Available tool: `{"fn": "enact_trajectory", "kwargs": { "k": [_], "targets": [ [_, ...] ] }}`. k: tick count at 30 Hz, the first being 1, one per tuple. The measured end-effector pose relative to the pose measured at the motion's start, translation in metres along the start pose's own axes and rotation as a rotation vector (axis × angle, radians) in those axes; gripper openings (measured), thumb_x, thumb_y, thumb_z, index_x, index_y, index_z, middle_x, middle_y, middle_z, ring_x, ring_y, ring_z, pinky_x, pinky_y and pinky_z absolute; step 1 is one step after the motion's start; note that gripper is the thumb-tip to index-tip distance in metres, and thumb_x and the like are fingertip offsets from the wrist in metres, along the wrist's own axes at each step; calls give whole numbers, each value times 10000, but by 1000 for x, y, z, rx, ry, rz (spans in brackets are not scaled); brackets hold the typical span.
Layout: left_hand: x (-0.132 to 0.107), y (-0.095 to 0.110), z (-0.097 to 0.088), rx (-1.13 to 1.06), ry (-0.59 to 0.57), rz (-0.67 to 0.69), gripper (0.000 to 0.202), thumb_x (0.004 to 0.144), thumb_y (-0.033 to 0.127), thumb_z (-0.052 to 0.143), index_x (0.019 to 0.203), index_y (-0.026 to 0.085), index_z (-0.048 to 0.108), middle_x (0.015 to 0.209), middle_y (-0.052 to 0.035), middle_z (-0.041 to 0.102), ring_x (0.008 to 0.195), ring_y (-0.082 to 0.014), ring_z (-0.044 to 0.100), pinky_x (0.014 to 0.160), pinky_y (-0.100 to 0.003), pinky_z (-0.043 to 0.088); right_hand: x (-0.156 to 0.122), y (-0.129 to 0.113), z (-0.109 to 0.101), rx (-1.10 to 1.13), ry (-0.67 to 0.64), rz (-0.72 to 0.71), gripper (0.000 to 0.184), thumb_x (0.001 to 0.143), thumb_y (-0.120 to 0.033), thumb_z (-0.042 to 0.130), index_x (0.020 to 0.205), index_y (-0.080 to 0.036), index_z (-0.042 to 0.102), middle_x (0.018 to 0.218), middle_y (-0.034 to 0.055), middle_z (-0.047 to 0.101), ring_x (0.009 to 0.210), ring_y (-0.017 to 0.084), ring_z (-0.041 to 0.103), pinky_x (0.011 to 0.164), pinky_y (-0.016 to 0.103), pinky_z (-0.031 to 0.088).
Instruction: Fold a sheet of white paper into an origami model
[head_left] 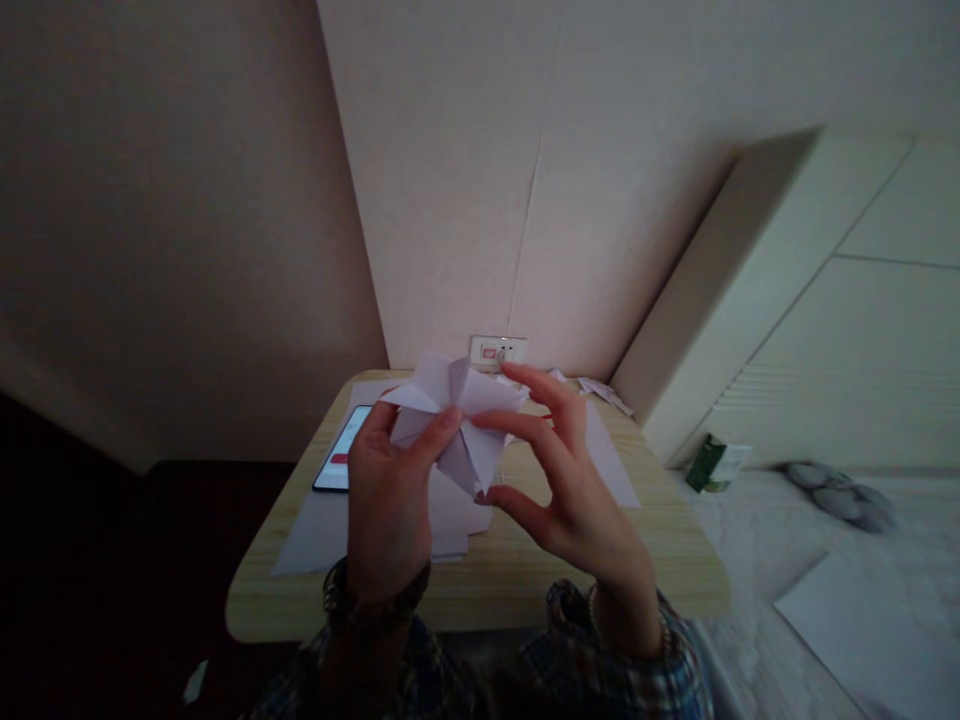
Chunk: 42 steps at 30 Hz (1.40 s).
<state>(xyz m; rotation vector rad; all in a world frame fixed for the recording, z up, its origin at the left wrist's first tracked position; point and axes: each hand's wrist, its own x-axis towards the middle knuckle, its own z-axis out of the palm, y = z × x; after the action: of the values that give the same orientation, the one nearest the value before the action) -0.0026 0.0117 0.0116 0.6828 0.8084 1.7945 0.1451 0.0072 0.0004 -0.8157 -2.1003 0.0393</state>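
A white folded paper flower (481, 455) with several pointed petals is held up over the small table. My left hand (388, 505) grips it from the left, the thumb pressed near its centre and the other fingers hidden behind it. From the right, my right hand (574, 490) holds a lower right petal, index finger on its face near the centre and thumb at its bottom tip. The middle finger is raised off to the upper right. Below the flower lie white paper sheets (319, 535), and a phone (337, 468) with a lit screen sits left of my left hand.
The wood-patterned table (600, 590) stands against a wall with a socket (487, 351). Folded paper pieces (606, 394) lie along its back edge. To the right, a bed (757, 530) bears a green and white box (718, 464), a grey object (840, 495) and a white sheet (870, 620).
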Motion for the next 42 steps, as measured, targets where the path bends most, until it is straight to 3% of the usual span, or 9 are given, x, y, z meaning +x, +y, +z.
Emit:
{"fn": "enact_trajectory", "kwargs": {
  "k": [6, 11, 17, 24, 30, 35, 42],
  "targets": [
    [0, 0, 0, -32, -36, -31, 313, 667, 171, 852, 963, 183, 751, 798, -4, 786, 752, -181, 736, 747, -282, 570, 1, -5, -2, 10, 102, 22, 231, 936, -256, 659, 1156, -286, 593, 1469, 81, 472, 1374, 294, 440, 1103, 531, 433],
    [-1, 1, 1, -42, -41, -62, 362, 644, 166, 862, 989, 184, 754, 864, -34, 802, 887, -239, 746, 848, -353, 588, 2, -6, -2, 23, 137, 66, 309, 898, -90, 553, 1130, -286, 613, 1443, 71, 495, 1349, 291, 461, 1078, 546, 442],
    [-2, 0, -1, -27, -16, -94, 465, 577, 167, 906, 1012, 166, 742, 796, -22, 797, 782, -196, 741, 752, -296, 594, 3, -5, 3, 68, 205, 88, 174, 923, -154, 611, 1037, -283, 635, 1384, 62, 557, 1274, 276, 519, 1022, 501, 487],
    [-5, -1, 0, 49, -11, -173, 422, 543, 244, 939, 906, 163, 739, 790, -30, 807, 750, -218, 743, 735, -331, 594, 2, -5, 1, 129, 346, 132, 118, 932, -160, 650, 941, -277, 665, 1237, 36, 623, 1156, 230, 578, 950, 418, 514],
    [-7, -3, -2, 94, -35, -149, 373, 585, 274, 929, 895, 171, 748, 803, -40, 816, 694, -213, 744, 682, -324, 596, 2, -6, 1, 134, 375, 130, 126, 922, -146, 662, 917, -272, 674, 1179, 24, 651, 1106, 209, 595, 931, 378, 505],
    [-7, -2, 0, 55, -50, -67, 293, 574, 210, 929, 809, 201, 754, 750, -4, 811, 658, -174, 737, 622, -260, 604, 4, -8, 1, 135, 409, 126, 117, 910, -139, 673, 888, -255, 667, 1120, 20, 652, 1081, 187, 601, 959, 354, 480],
    [-10, -7, 3, 58, -10, -2, 292, 579, 157, 918, 833, 192, 780, 745, 2, 812, 644, -161, 750, 597, -224, 616, 5, -11, 1, 214, 451, 185, 135, 893, -117, 675, 860, -246, 656, 1036, -8, 648, 1017, 156, 599, 916, 312, 460]
  ]
}}
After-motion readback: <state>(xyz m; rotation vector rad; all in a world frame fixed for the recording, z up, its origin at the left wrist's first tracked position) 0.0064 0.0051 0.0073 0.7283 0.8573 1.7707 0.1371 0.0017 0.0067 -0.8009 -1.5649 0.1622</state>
